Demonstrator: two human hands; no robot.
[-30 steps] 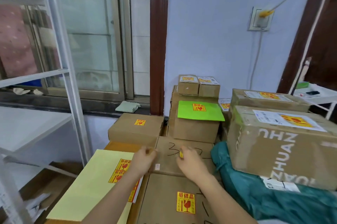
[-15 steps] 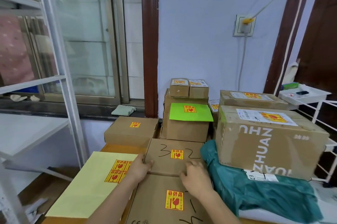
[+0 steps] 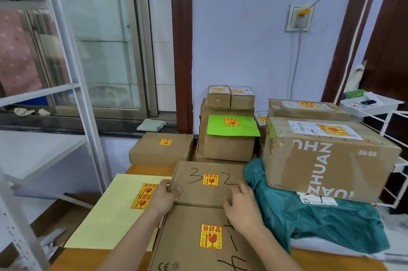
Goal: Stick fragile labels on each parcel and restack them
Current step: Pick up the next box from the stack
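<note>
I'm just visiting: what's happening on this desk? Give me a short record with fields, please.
activity: both hands on the box marked 32
left hand: grips its near left corner
right hand: rests at its near right edge
label on that box: stuck on, between the 3 and the 2
label sheet: yellow, left of the boxes, some labels left
nearest box: labelled

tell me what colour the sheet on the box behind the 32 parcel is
Bright green sheet, with a yellow and red fragile label on it; clearest in the head view.
</note>
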